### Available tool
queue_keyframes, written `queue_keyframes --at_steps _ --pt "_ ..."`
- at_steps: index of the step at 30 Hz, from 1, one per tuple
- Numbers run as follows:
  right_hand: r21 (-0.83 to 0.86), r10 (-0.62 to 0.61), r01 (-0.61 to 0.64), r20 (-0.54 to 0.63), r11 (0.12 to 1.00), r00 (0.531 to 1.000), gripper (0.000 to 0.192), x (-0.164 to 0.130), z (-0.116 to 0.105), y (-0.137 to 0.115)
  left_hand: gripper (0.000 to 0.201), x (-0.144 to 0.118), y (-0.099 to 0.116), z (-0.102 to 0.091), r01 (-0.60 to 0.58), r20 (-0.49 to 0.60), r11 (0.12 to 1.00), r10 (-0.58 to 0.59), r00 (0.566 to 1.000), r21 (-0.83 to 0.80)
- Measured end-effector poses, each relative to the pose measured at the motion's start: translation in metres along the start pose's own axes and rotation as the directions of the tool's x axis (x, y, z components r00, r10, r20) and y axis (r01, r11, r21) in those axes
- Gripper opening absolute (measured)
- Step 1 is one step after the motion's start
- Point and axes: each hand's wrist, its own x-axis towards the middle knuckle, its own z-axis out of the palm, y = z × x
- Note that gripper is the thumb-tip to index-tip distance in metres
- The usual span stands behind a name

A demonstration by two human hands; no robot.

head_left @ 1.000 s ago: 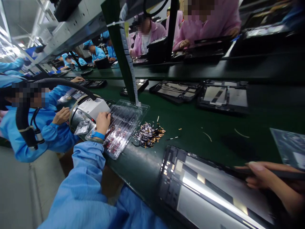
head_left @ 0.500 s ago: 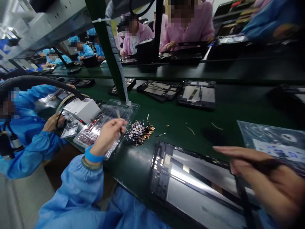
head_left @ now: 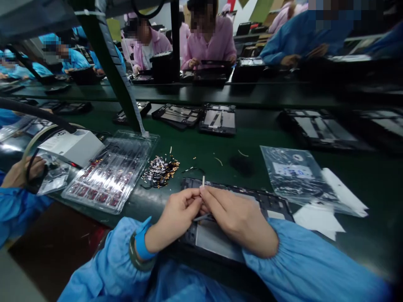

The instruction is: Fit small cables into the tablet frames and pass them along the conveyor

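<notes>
My left hand (head_left: pixel 176 214) and right hand (head_left: pixel 234 218) meet over the opened tablet (head_left: pixel 220 235) at the near table (head_left: pixel 252 167) edge, fingers (head_left: pixel 192 197) pinched together on a small pale strip (head_left: pixel 203 181) standing upright; the clear parts tray (head_left: pixel 110 176) lies to the left.

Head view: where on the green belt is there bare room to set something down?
Bare green belt lies between the row of open black tablet frames and the clear plastic bag. It is crowded left, around the clear blister tray and the pile of small connectors.
</notes>
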Motion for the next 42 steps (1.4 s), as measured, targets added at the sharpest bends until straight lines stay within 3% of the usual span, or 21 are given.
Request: queue_keyframes --at_steps 6,8,10,13,14,18,20,23,25,26,27,29,32,34,37,42 --pt "0.012 -0.005 0.005 -0.005 1.000 1.000 0.029 -0.005 0.003 0.002 0.023 0.000 -0.011 0.002 -0.061 -0.048 0.991 0.067 0.997 0.117" --pt "0.069 0.056 -0.055 -0.021 0.996 0.998 0.027 -0.006 0.004 0.006 0.020 0.001 -0.010 0.000 -0.060 -0.074 0.990 0.070 0.995 0.132" --pt "0.156 0.234 -0.219 -0.080 0.963 0.969 0.022 -0.008 0.003 0.011 0.020 0.002 -0.004 -0.003 0.017 -0.085 1.000 -0.017 0.996 -0.001" --pt "0.250 0.454 -0.403 -0.198 0.880 0.869 0.012 -0.010 0.000 0.015 0.028 0.003 0.006 -0.009 0.163 -0.028 0.942 -0.179 0.984 -0.294" --pt "0.274 0.454 -0.394 -0.203 0.877 0.868 0.011 -0.011 0.000 0.014 0.029 0.003 0.009 -0.010 0.191 -0.002 0.913 -0.206 0.979 -0.361" --pt "0.441 0.310 -0.246 -0.078 0.863 0.948 0.013 -0.009 -0.002 0.010 0.031 0.003 0.014 -0.008 0.227 0.048 0.848 -0.232 0.971 -0.479" --pt "0.552 0.402 -0.331 -0.008 0.765 0.916 0.013 -0.005 -0.002 0.010 0.030 0.002 0.012 -0.004 0.217 0.032 0.853 -0.230 0.973 -0.475" --pt "0.707 0.631 -0.557 0.201 0.436 0.750 0.022 0.005 -0.002 0.013 0.031 0.001 0.009 0.002 0.211 0.021 0.894 -0.220 0.975 -0.396" --pt "0.753 0.671 -0.621 0.346 0.218 0.656 0.023 0.011 -0.002 0.013 0.031 0.000 0.006 0.005 0.160 -0.011 0.943 -0.171 0.985 -0.291" --pt "0.762 0.678 -0.626 0.373 0.166 0.634 0.023 0.012 -0.001 0.012 0.030 -0.001 0.004 0.006 0.096 -0.058 0.970 -0.111 0.992 -0.224" --pt "0.763 0.688 -0.625 0.364 0.166 0.628 0.022 0.013 -0.001 0.010 0.027 -0.002 0.001 0.006 0.005 -0.127 0.989 -0.024 0.992 -0.148" --pt "0.735 0.708 -0.598 0.235 0.318 0.666 0.018 0.011 0.000 0.006 0.019 -0.003 -0.004 0.005 -0.207 -0.285 0.978 0.209 0.936 0.035" --pt "0.581 0.571 -0.439 -0.054 0.685 0.819 0.010 0.006 0.002 0.000 0.009 -0.004 -0.011 0.004 -0.391 -0.389 0.876 0.478 0.788 0.284" --pt "0.463 0.409 -0.300 -0.152 0.834 0.900 0.010 0.004 0.003 -0.004 0.008 -0.004 -0.014 0.003 -0.417 -0.388 0.833 0.543 0.745 0.364" --pt "0.377 0.260 -0.189 -0.148 0.907 0.954 0.012 0.003 0.004 -0.009 0.008 -0.003 -0.017 0.003 -0.413 -0.373 0.826 0.548 0.749 0.384" --pt "0.413 0.197 -0.131 -0.121 0.901 0.973 0.014 0.002 0.004 -0.013 0.005 -0.004 -0.013 0.002 -0.386 -0.388 0.841 0.524 0.759 0.380"
